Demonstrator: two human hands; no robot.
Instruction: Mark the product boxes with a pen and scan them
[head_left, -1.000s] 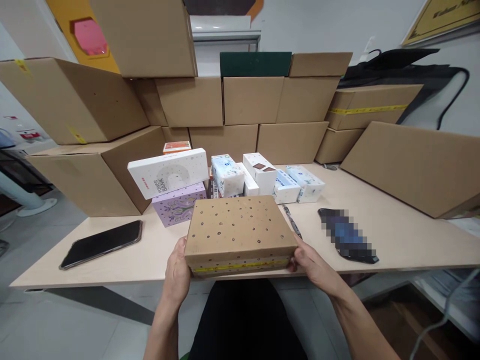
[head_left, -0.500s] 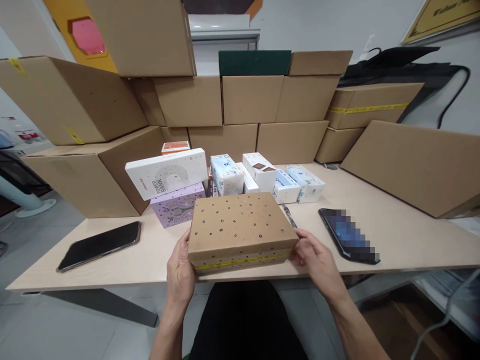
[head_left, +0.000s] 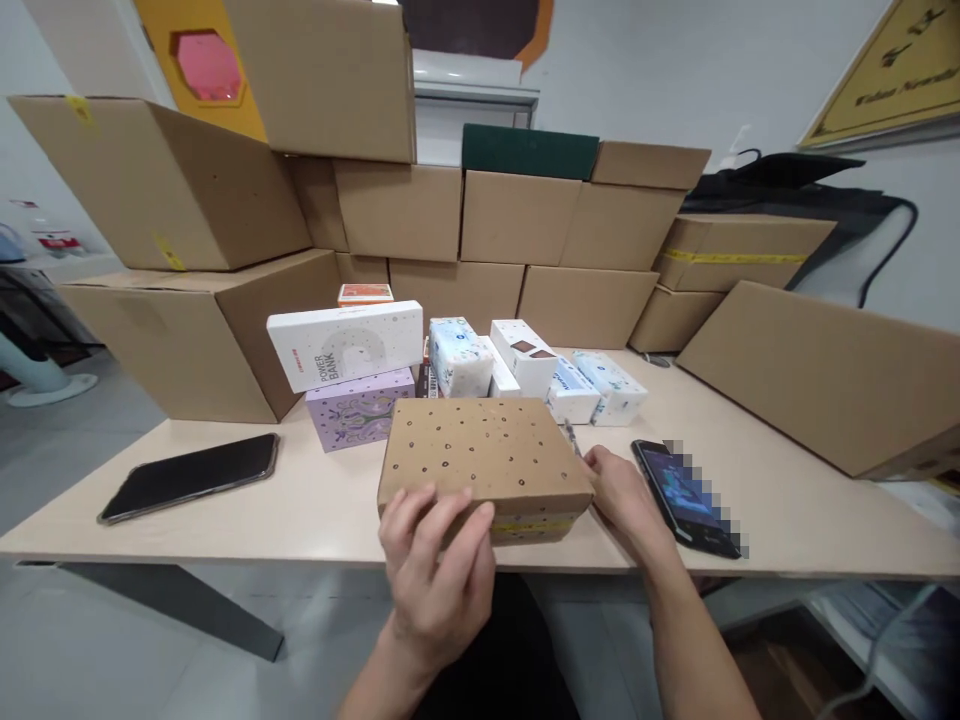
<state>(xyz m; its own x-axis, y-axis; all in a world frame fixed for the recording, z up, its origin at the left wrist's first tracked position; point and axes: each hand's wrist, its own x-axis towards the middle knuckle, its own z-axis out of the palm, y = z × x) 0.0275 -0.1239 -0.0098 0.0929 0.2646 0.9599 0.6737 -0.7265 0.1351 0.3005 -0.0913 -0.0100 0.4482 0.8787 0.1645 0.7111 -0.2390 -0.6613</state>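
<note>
A brown cardboard box [head_left: 480,445] with small dark circles drawn over it and yellow tape along its front side is near the table's front edge. My left hand [head_left: 442,570] is at its front left, fingers bent, with their tips over the top front edge; the thumb is hidden. My right hand [head_left: 622,495] is beside the box's right side, its thumb and fingers closed around the near end of a slim patterned pen [head_left: 570,434]. The fingers cover that end of the pen.
Behind the box are a purple patterned box [head_left: 352,412], a white power bank box [head_left: 349,345], tissue packs [head_left: 459,362] and a white carton [head_left: 523,355]. Phones lie left [head_left: 191,475] and right [head_left: 686,495]. Large cartons [head_left: 465,300] are stacked along the back.
My left hand has left the box's left side for its front top edge. My right hand has left the box's right corner and moved to the pen. The view has shifted slightly.
</note>
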